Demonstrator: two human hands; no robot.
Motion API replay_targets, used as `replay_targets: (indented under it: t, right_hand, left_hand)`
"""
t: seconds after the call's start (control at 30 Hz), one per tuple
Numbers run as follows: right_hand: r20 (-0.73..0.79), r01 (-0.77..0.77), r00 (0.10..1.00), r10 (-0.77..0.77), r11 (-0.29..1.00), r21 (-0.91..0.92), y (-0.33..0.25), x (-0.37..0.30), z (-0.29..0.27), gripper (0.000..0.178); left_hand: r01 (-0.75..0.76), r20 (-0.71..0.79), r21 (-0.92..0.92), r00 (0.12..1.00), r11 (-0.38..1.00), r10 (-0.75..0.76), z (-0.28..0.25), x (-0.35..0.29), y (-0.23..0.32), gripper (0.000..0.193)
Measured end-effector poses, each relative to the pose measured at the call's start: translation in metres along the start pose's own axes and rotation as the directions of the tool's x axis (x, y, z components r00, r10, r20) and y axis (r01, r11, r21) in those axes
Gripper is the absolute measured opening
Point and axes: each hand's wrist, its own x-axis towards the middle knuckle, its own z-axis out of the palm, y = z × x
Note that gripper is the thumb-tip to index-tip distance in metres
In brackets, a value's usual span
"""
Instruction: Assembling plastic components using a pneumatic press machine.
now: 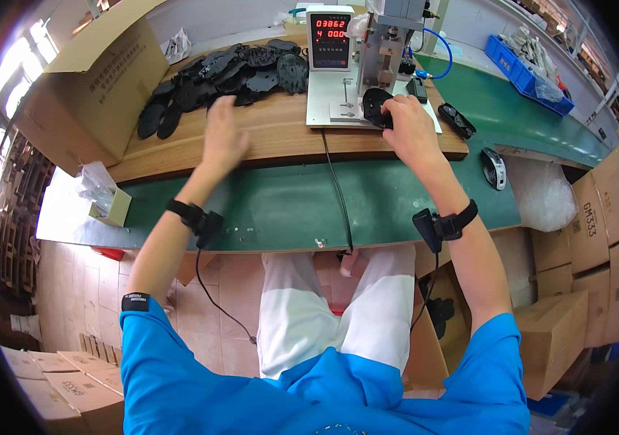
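My right hand (412, 129) grips a flat black rounded plastic part (374, 106) by its right side. That part rests at the white base plate (324, 101) of a bench press (389, 58), below the press head. My left hand (224, 138) is slightly blurred over the wooden board, just in front of a heap of similar black parts (244, 72). Its thumb stands apart from the fingers, and nothing shows in it. A controller box (330, 40) with a lit red display stands at the left of the press.
A large open cardboard box (99, 87) stands left of the heap. On the wooden board (280, 145) a black cable (335, 174) runs to the bench's front edge. A black oblong object (457, 120) and a grey-black device (493, 168) lie at the right. Farther back is a blue crate (527, 76).
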Motion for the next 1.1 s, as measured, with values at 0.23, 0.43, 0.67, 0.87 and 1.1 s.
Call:
replay_targets:
  t: [0.23,0.43,0.67,0.87,1.1]
  right_hand:
    - [0.019,0.018,1.0,-0.019,1.0,0.025,-0.006,0.002,-0.003,0.029]
    - [0.005,0.005,1.0,-0.005,1.0,0.031,0.0,-0.001,0.0,0.023]
    - [0.083,-0.029,0.996,0.031,0.999,-0.025,0.005,0.001,0.001,0.031]
    - [-0.037,0.004,0.999,-0.003,1.0,0.027,0.0,-0.002,0.004,0.025]
    - [0.076,-0.014,0.997,0.017,0.999,-0.045,0.008,0.004,0.001,0.028]
  left_hand:
    - [0.163,0.215,-0.037,0.965,0.986,-0.152,-0.003,0.011,-0.096,0.059]
    - [0.092,0.124,0.108,0.987,0.99,-0.105,-0.013,-0.008,-0.057,0.032]
    - [0.083,-0.013,0.044,0.997,0.996,-0.082,-0.053,-0.022,-0.014,0.035]
    - [0.011,0.044,-0.04,0.999,0.999,-0.01,-0.079,-0.028,0.031,0.038]
    - [-0.105,0.082,-0.266,0.988,0.958,0.131,-0.064,-0.031,0.095,0.047]
